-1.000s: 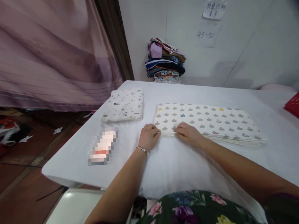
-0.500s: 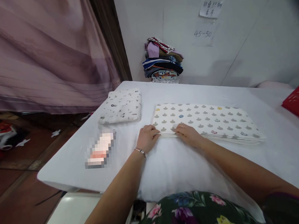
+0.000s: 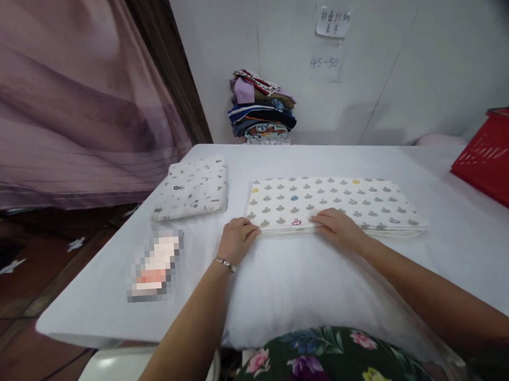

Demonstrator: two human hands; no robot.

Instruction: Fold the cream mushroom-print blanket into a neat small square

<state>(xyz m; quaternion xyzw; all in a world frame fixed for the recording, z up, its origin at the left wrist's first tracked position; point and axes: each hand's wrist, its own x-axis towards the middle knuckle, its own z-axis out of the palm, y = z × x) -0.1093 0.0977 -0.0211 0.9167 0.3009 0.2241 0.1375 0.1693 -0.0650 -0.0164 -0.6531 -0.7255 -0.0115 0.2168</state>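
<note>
Patterned cloth (image 3: pixel 326 197) lay folded on the white table (image 3: pixel 461 264), both hands at its near edge.
Left hand (image 3: pixel 239 238) pinched the near-left corner; right hand (image 3: pixel 340 230) touched farther right, pinch undeterminable.

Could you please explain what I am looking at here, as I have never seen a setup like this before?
Of course. There is no machine: these are a person's two bare hands, seen from a camera worn on the head, looking forward and down. All the pictures come from that one camera.

On the white table lies a folded cloth with grey shapes. The left hand touches its near left corner; the right hand touches its near edge. Whether the fingers pinch it is hard to tell.

To the left lie another folded cloth and a blurred-out object. A red basket is at the right, and a pile of fabrics is at the back.
</note>
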